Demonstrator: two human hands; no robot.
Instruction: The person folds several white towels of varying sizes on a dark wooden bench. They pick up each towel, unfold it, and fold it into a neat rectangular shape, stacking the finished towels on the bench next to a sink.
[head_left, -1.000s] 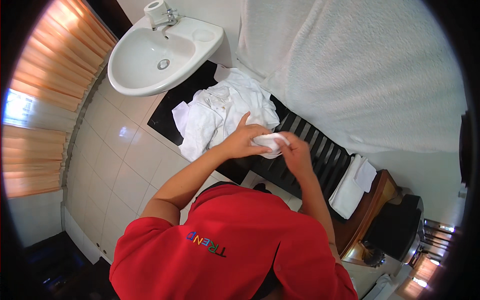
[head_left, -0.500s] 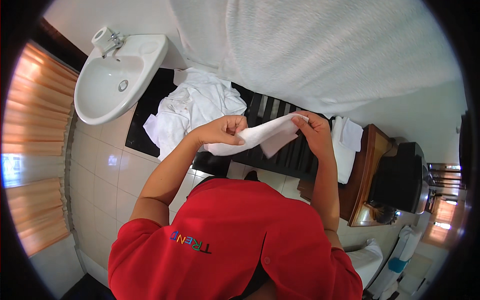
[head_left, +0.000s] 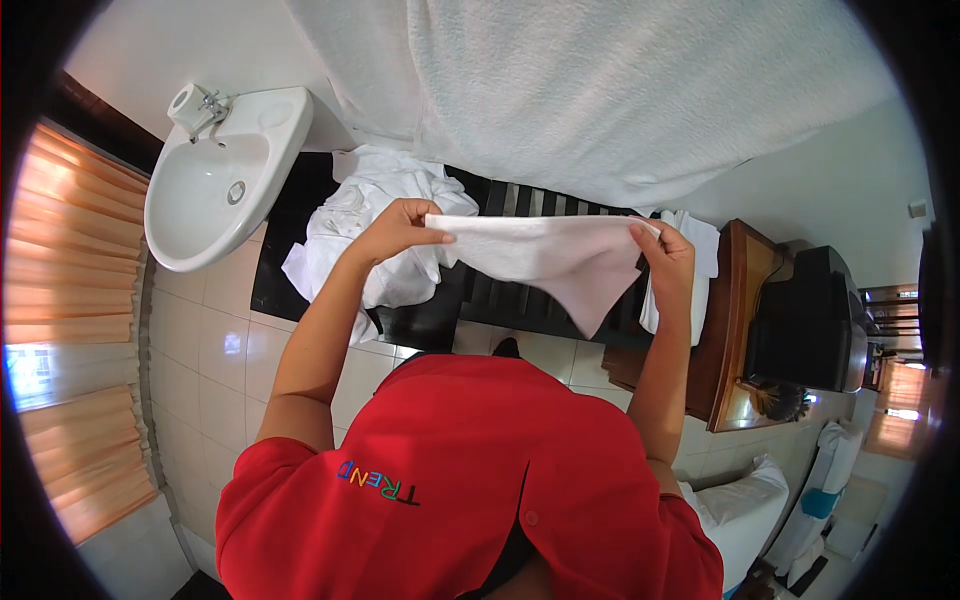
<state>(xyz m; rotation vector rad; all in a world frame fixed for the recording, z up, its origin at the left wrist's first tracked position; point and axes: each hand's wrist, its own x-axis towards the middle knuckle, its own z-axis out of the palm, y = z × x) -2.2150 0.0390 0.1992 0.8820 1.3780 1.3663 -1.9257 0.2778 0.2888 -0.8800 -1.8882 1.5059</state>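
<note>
Tension seems to be the reason the left hand (head_left: 394,232) and right hand (head_left: 669,262) are standing well apart, each pinching one end of a thin white fabric cloth (head_left: 530,240) narrowly. Its free corner is drooping above a black slatted bench (head_left: 498,298); a crumpled white fabric heap (head_left: 362,208) is lying farther left.

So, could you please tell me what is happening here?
Someone in a red shirt holds up a white cloth: the left hand pinches one end of its upper edge, the right hand the other. Below is a black slatted bench, with a loose white heap of cloth to the left and a folded white towel near its right end.
</note>
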